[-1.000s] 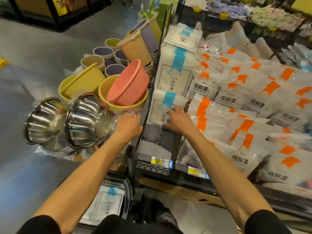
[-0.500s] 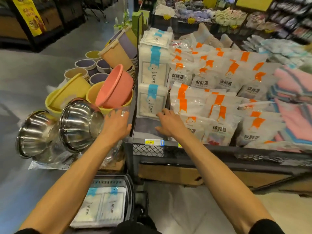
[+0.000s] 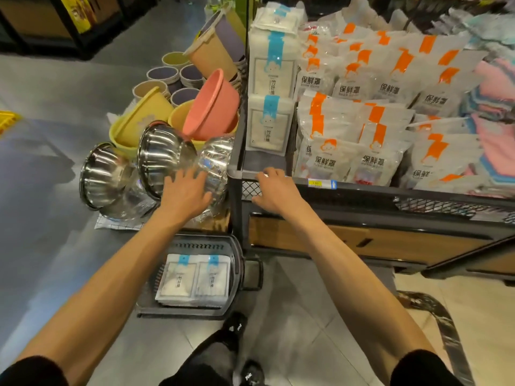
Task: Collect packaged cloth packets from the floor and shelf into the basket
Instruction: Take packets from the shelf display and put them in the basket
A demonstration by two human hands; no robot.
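While the left hand [image 3: 186, 193] and right hand [image 3: 274, 190] are open and empty, the packet [image 3: 267, 126] lies lengthwise just ahead of the right.

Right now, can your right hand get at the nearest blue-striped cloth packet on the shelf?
Probably yes. The right hand is at the shelf's front rail, and the blue-striped cloth packet stands just beyond that rail, straight ahead of the hand, with only bare shelf floor between them.
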